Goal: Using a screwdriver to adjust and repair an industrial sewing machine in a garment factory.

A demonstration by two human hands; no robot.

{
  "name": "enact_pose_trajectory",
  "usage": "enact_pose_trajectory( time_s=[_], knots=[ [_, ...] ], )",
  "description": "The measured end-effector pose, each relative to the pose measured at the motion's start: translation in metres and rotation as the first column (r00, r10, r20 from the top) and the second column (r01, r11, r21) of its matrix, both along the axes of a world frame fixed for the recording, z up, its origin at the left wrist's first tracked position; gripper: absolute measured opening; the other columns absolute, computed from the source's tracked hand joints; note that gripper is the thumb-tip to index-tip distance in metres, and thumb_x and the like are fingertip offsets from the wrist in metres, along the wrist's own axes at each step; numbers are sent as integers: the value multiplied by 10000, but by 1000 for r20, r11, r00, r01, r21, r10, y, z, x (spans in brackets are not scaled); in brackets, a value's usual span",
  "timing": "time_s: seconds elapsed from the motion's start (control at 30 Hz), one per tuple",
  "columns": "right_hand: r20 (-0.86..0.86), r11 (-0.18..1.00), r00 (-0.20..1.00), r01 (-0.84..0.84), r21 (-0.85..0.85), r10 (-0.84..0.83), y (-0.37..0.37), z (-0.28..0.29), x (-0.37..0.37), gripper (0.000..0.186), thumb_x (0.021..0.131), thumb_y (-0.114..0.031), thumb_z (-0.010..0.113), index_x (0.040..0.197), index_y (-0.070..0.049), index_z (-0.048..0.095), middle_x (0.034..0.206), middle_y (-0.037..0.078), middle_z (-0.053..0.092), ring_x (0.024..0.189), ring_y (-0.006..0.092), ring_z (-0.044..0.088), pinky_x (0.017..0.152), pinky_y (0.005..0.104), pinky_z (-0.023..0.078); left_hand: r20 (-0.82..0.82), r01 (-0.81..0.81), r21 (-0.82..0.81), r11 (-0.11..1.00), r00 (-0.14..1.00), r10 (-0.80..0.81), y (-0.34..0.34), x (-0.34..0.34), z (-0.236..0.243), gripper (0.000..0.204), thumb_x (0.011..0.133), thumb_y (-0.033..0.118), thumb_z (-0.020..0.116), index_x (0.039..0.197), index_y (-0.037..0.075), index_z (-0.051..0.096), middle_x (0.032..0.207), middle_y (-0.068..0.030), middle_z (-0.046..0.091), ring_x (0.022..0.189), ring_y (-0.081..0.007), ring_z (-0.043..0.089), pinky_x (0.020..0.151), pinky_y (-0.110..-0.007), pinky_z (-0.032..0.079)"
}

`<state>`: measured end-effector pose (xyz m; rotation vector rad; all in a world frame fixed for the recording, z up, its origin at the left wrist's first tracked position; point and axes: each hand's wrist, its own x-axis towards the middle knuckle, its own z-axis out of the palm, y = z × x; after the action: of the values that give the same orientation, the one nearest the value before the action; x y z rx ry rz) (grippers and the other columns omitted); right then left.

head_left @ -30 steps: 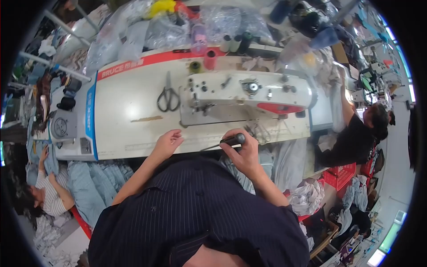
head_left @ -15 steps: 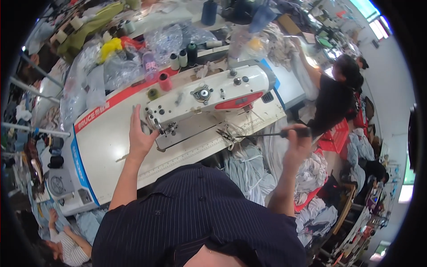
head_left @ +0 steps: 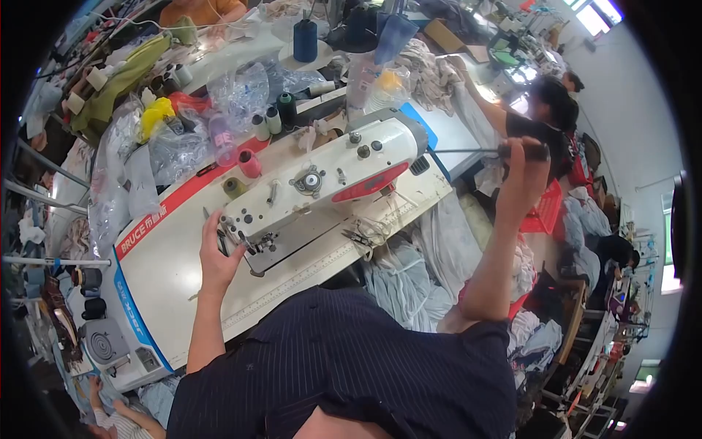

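Screwdriver (head_left: 504, 151) moved up; black handle (head_left: 537, 153), long thin shaft (head_left: 464, 151).

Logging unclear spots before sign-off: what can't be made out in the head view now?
Head view, black-handled, thin-shafted metal screwdriver: tip contact with the white, red-panelled sewing machine, unsettled from one angle.
Head view, bare left hand: fingertip contact with the machine, detail too small.
Head view, worker in an orange top: head, cut off by top edge.
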<state>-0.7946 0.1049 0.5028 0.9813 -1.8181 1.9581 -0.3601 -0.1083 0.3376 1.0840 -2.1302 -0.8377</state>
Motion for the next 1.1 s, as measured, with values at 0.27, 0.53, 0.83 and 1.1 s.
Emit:
enact_pose_trajectory(
  time_s=[0.27, 0.53, 0.83, 1.1],
  knots=[
    [-114, 998, 993, -34, 45, 39, -56, -7, -97, 219, 898, -137, 713, 1043, -12, 606, 864, 13, 646, 779, 56, 596, 684, 202, 479, -216, 74, 401, 913, 976, 16, -19, 6, -3, 616, 833, 69, 596, 1419, 18, 413, 1393, -117, 468, 1300, -239, 453, 1107, -364, 335],
    [-6, 944, 946, -323, 66, 324, -83, -31, -173, 251, 897, -83, 696, 1109, -2, 590, 948, 46, 655, 854, 107, 627, 781, 226, 485, 105, -247, 0, 969, 964, 246, -23, -30, -18, 306, 1008, 212, 499, 1213, 10, 603, 1189, -124, 540, 1121, -233, 519, 1008, -330, 382],
    [-61, 915, 914, -403, -17, 402, -95, -21, -186, 270, 849, -186, 766, 952, 4, 603, 803, 50, 675, 707, 80, 628, 632, 222, 508, 47, -358, 63, 932, 934, 355, -16, -49, -15, 292, 1006, 244, 513, 1123, 1, 625, 1196, -128, 564, 1124, -236, 513, 1018, -333, 370],
    [-69, 905, 915, -378, 195, 397, -104, -19, -194, 299, 862, -162, 750, 1055, 18, 609, 900, 48, 665, 798, 85, 621, 723, 231, 510, 30, -344, 74, 936, 939, 343, -18, -46, -20, 299, 1009, 241, 512, 1132, -10, 617, 1184, -129, 573, 1112, -224, 514, 1005, -324, 373]
  ],
)
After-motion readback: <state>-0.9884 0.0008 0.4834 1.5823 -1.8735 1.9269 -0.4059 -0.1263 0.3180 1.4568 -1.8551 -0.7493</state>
